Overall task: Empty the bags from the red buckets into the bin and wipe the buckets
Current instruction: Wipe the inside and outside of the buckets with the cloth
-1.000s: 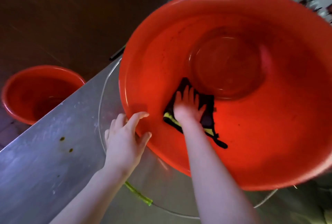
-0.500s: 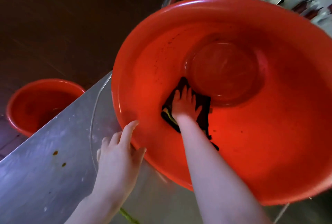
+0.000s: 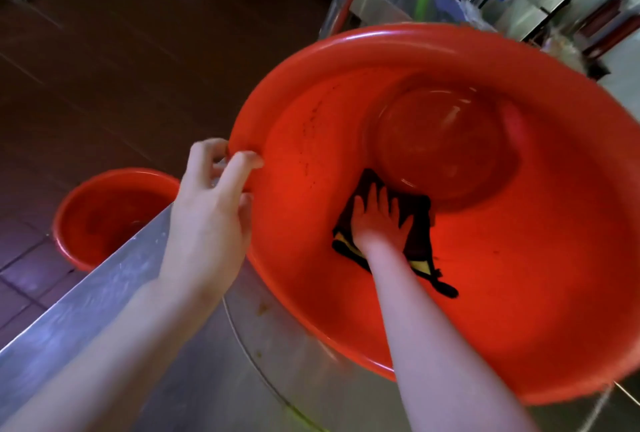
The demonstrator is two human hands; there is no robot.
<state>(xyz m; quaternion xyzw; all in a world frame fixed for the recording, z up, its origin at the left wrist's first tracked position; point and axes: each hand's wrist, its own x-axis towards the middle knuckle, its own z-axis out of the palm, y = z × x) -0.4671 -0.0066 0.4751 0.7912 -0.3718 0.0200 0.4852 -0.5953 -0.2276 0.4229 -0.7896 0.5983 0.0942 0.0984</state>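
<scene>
A: What was the right hand doing?
B: It lay flat, fingers spread, pressing a dark cloth to the near inner wall of the tilted red bucket on the worktop.
A: And the left hand?
B: Pinching the left rim, likely steadying it. Another red bucket sat on the floor, far left.

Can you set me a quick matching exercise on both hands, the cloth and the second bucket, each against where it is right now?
Things:
1. left hand
2. right hand
3. dark cloth
4. smaller red bucket

Places:
A. on the floor beside the metal counter
B. gripping the rim of the big red bucket
C. pressed flat on the cloth
D. against the big bucket's inner wall

Pairs: 1-B, 2-C, 3-D, 4-A
</scene>
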